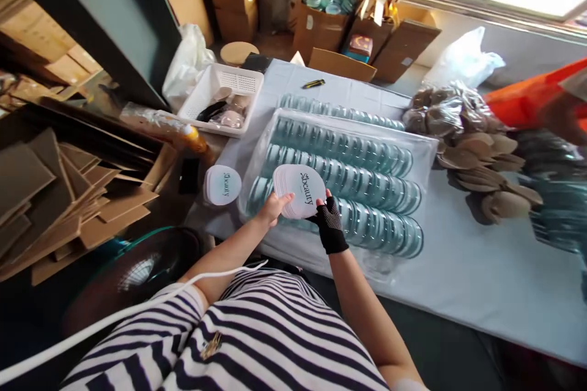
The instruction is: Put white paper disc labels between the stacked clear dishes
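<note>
Between my two hands is a small stack of rounded white cards [300, 188] printed with "beauty". My left hand [274, 208], bare, pinches the stack at its lower left edge. On the right edge, my right hand [331, 220] grips it, wearing a black dotted fingerless glove. Below the stack lie several rows of clear bluish round containers [348, 165], lined up in a clear plastic bag [426, 149] on the table. To the left, at the table's edge, sits another stack of the same printed cards [222, 184].
A white basket [257, 85] with bagged items stands at the table's [458, 263] far left. Beige rounded pieces [488, 165] and plastic-wrapped bundles lie on the right, near another person's arm [566, 110]. A yellow-black cutter [313, 83] lies at the back; cardboard [82, 195] is piled left.
</note>
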A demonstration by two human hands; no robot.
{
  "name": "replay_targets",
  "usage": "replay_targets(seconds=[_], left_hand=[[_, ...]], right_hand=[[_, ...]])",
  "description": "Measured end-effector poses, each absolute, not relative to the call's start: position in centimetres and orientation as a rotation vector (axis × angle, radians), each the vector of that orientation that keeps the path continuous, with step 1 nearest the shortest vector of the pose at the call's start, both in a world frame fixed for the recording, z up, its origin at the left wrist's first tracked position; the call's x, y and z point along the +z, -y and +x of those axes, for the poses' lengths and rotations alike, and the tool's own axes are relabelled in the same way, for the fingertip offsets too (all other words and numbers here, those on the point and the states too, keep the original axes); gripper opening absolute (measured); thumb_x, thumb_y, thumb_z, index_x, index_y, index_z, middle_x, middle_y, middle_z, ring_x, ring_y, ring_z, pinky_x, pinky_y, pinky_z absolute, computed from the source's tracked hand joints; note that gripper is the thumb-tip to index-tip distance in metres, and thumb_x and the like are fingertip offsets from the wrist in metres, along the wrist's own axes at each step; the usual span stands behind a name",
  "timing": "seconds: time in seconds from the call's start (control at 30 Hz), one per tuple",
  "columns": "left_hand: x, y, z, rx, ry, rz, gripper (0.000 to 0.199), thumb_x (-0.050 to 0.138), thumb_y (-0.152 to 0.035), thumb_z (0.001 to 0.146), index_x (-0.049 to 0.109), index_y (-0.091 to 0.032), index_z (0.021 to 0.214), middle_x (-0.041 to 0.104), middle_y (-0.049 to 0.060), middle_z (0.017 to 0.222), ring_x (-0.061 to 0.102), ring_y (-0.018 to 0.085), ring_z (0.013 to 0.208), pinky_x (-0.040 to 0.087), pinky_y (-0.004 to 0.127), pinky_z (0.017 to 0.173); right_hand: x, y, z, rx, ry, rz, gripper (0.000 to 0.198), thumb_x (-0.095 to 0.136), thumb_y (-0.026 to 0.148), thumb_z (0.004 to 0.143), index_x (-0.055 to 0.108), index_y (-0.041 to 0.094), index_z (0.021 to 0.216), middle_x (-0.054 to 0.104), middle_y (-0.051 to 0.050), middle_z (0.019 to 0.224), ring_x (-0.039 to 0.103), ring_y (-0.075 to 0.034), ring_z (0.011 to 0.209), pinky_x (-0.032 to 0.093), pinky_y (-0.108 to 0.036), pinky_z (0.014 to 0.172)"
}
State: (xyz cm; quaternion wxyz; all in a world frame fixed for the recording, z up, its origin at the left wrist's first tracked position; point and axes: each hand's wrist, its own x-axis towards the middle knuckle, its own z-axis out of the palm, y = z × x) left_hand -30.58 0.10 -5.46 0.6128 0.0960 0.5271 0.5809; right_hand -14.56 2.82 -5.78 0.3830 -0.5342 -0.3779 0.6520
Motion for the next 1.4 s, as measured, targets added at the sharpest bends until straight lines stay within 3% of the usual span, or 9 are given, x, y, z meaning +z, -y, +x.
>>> replay_targets(seconds=[0.17,0.3,0.43,0.53,0.67,0.8,0.9,1.07,1.4], left_hand=[[-6.8,-1.9,-21.2,1.342,-1.284,0.236,0.037,0.086,-0.027,0.059,0.072,-0.013,0.091,0.077,0.012,0.094,0.070,0.032,0.103,0.051,0.050,0.103],[-7.4,-3.3,-14.7,1.336,-1.257,0.290,0.040,0.086,-0.029,0.058,0.072,-0.012,0.092,0.077,0.013,0.097,0.070,0.032,0.103,0.052,0.048,0.100],[-7.7,-4.5,-9.9,1.280,-1.247,0.362,0.043,0.087,-0.031,0.056,0.073,-0.011,0.092,0.077,0.013,0.098,0.070,0.031,0.101,0.052,0.046,0.099],[-8.1,-5.1,-7.4,1.211,-1.276,0.390,0.041,0.086,-0.031,0.058,0.073,-0.012,0.092,0.077,0.012,0.096,0.071,0.030,0.098,0.052,0.047,0.098],[-8.6,-5.4,-4.9,1.148,-1.226,0.397,0.037,0.085,-0.028,0.063,0.073,-0.012,0.093,0.077,0.013,0.100,0.070,0.030,0.103,0.052,0.047,0.100],[-8.4,-7.2,-2.3,1.110,-1.178,0.312,0.033,0.080,-0.019,0.071,0.071,-0.013,0.102,0.077,0.011,0.101,0.070,0.027,0.105,0.054,0.043,0.100],[-8.0,-10.3,0.4,1.068,-1.155,0.181,0.030,0.069,-0.015,0.082,0.068,-0.014,0.112,0.077,0.009,0.102,0.072,0.024,0.100,0.057,0.042,0.096],[-8.4,-14.9,5.3,0.942,-0.989,0.073,0.032,0.063,-0.015,0.088,0.066,-0.015,0.119,0.074,0.010,0.113,0.071,0.023,0.105,0.058,0.037,0.095],[-12.3,-15.2,6.1,0.891,-1.038,0.008,0.039,0.069,-0.015,0.083,0.064,-0.013,0.122,0.069,0.016,0.124,0.065,0.027,0.119,0.054,0.040,0.102]], right_hand=[[-7.4,-1.9,-6.2,1.012,1.539,-1.395,0.058,0.055,0.043,0.085,0.053,0.018,0.138,0.045,-0.014,0.150,0.040,-0.025,0.141,0.033,-0.047,0.117],[-8.8,-2.2,-0.5,0.866,1.386,-1.572,0.072,0.050,0.045,0.087,0.036,0.011,0.149,0.037,-0.020,0.154,0.039,-0.026,0.142,0.033,-0.049,0.117],[-8.4,-2.7,4.5,0.760,1.327,-1.564,0.056,0.049,0.041,0.087,0.051,0.014,0.136,0.050,-0.017,0.145,0.044,-0.025,0.138,0.031,-0.048,0.118],[-8.1,-2.6,6.2,0.752,1.274,-1.458,0.047,0.055,0.041,0.084,0.057,0.018,0.125,0.057,-0.015,0.136,0.052,-0.024,0.129,0.040,-0.045,0.112],[-9.0,-3.1,8.6,0.941,0.922,-1.527,0.062,0.059,0.040,0.075,0.047,0.018,0.131,0.064,-0.012,0.119,0.063,-0.021,0.103,0.058,-0.039,0.084],[-8.8,-1.8,15.9,0.808,0.705,-1.744,0.042,0.056,0.042,0.075,0.055,0.016,0.107,0.067,-0.006,0.093,0.059,-0.015,0.065,0.054,-0.029,0.055],[-7.4,1.5,21.8,0.372,0.987,-2.070,0.030,0.050,0.045,0.084,0.060,0.016,0.086,0.065,-0.008,0.079,0.057,-0.016,0.064,0.046,-0.028,0.057],[-7.6,6.0,24.3,-0.049,1.558,-2.298,0.039,0.042,0.042,0.096,0.069,0.015,0.093,0.067,-0.010,0.074,0.055,-0.016,0.062,0.035,-0.026,0.059],[-11.5,-2.0,21.1,0.412,2.068,-2.467,0.039,0.032,0.036,0.103,0.062,0.016,0.117,0.070,-0.012,0.090,0.060,-0.019,0.076,0.030,-0.028,0.064]])
